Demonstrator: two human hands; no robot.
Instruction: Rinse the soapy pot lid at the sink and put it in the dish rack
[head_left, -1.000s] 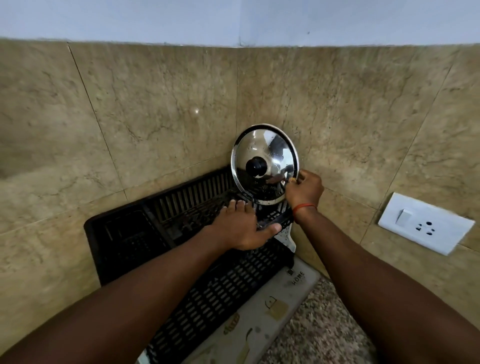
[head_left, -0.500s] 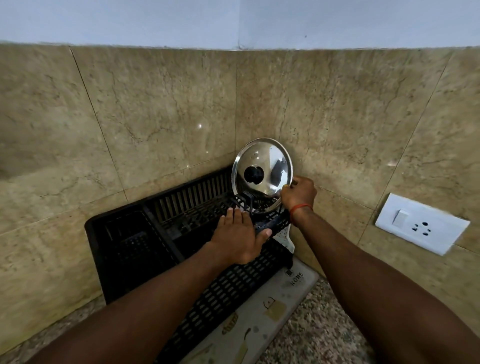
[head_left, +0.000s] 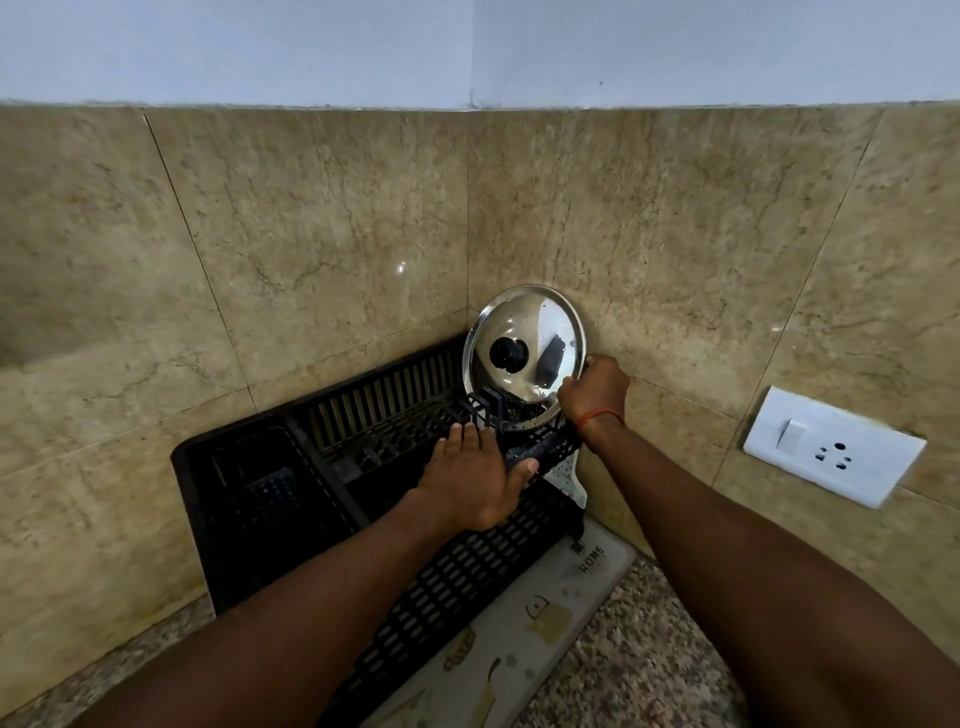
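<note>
Steel lid (head_left: 527, 327) lowered into rack (head_left: 374, 387) slots since second ago, nearly placed; right hand (head_left: 595, 388) grips rim, left hand (head_left: 470, 475) flat on rack.

lower rim of pot lid (head_left: 535, 317) behind dish rack (head_left: 249, 493) prongs, possibly slotted

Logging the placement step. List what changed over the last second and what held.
The pot lid came down a little, its lower edge settling among the dish rack's prongs. The right hand went down with it, still gripping its rim. The left hand stayed pressed on the rack.
</note>
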